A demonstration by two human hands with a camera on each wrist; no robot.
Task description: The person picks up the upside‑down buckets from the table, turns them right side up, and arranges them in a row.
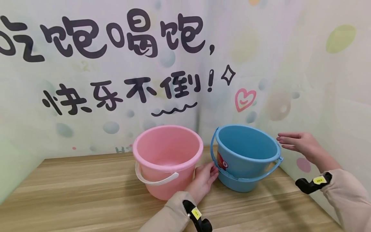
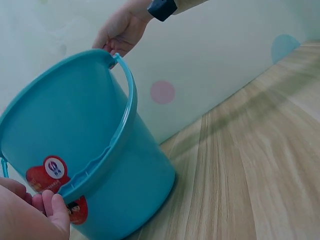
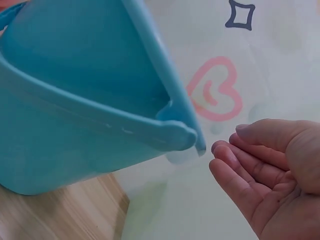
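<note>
A blue bucket [image 1: 237,167] stands upright on the wooden table, its blue handle [image 1: 263,175] lowered across the front. A red label [image 2: 47,172] shows on its wall. My left hand [image 1: 203,180] is between the two buckets, its loosely bent fingertips right at the blue bucket's left side, close to the handle and label in the left wrist view. My right hand [image 1: 304,146] hovers at the bucket's right rim, fingers extended and slightly bent; the right wrist view shows a gap between its fingertips [image 3: 220,167] and the rim [image 3: 172,85].
A pink bucket [image 1: 185,174] with a lowered white handle [image 1: 157,182] stands just left of the blue one, beside my left wrist. A printed curtain [image 1: 87,129] with dark lettering closes off the back, and a pale wall [image 1: 342,129] lies close on the right.
</note>
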